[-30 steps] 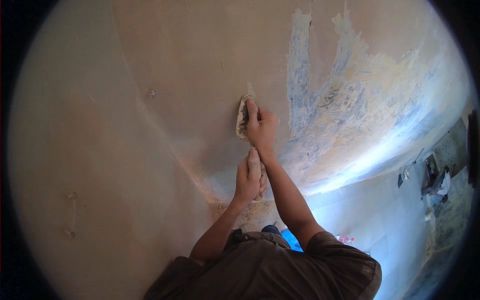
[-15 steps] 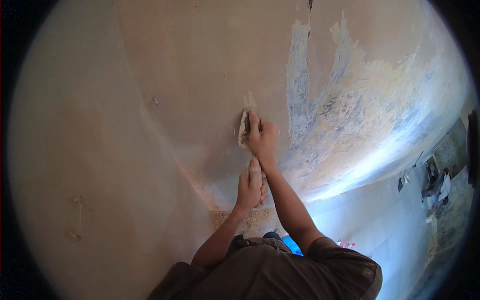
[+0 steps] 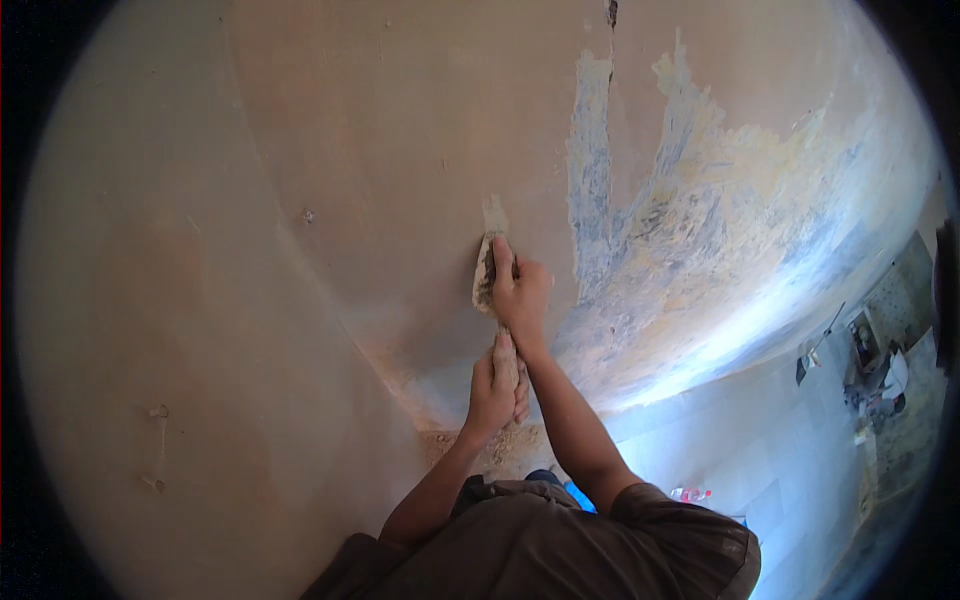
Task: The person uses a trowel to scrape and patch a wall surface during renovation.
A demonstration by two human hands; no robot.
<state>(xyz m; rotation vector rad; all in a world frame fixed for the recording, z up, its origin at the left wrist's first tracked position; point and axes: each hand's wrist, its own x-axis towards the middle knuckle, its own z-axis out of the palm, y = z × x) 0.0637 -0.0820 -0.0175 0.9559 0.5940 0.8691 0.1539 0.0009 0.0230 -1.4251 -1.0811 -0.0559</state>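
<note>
My right hand (image 3: pixel 522 296) is closed round a plastering trowel (image 3: pixel 481 285), its thumb pointing up along the tool. The trowel, smeared with pale and dark filler, lies against the brownish wall (image 3: pixel 400 120). Just above it runs a short light streak of filler (image 3: pixel 494 213) on the wall. My left hand (image 3: pixel 492 390) is below the right wrist, thumb up and fingers curled in. Whatever the left hand grips is mostly hidden by its fingers.
A rough patch of grey and yellowish filler (image 3: pixel 700 210) spreads over the wall to the right, near a crack (image 3: pixel 612 14) at the top. The adjoining wall (image 3: pixel 130 300) is on the left. Assorted clutter (image 3: pixel 885 385) lies at the far right, and a reddish bottle (image 3: pixel 690 494) on the floor.
My right hand and the trowel have come slightly down the wall, showing more of the light streak above. My left hand has shifted a little lower too.
</note>
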